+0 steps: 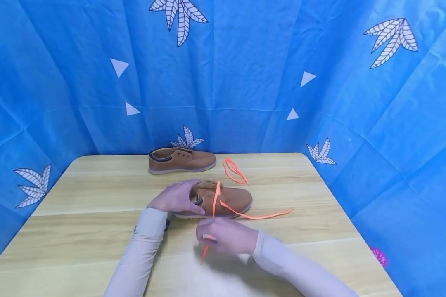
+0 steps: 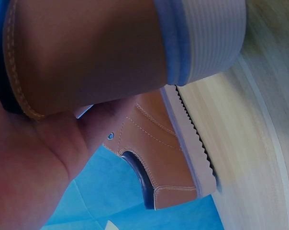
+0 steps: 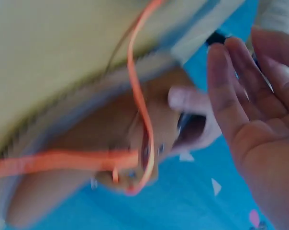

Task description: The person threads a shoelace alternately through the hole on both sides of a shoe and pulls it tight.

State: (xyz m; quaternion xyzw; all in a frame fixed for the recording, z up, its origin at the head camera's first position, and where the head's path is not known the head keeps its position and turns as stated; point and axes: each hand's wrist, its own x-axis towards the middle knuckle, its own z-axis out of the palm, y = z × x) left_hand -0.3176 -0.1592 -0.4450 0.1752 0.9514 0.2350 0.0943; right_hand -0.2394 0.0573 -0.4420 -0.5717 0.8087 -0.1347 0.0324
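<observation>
A brown shoe (image 1: 238, 199) lies on the table with its toe to the right. My left hand (image 1: 176, 198) grips it at the heel opening, thumb on the near side; in the left wrist view the palm (image 2: 34, 163) is against the heel. An orange shoelace (image 1: 215, 198) runs through the eyelets, one end trailing right across the table. On the near side, my right hand (image 1: 228, 236) holds the other stretch, its tip sticking out below the fingers. In the right wrist view that stretch leaves at the top, so the pinch itself is hidden; the visible fingers (image 3: 226, 96) are loosely bent.
A second brown shoe (image 1: 186, 160), with no lace in its visible eyelets, stands at the table's back edge. Right of it lies a looped orange lace (image 1: 234, 171). Blue patterned cloth (image 1: 245, 82) hangs behind and beside the wooden table (image 1: 78, 231).
</observation>
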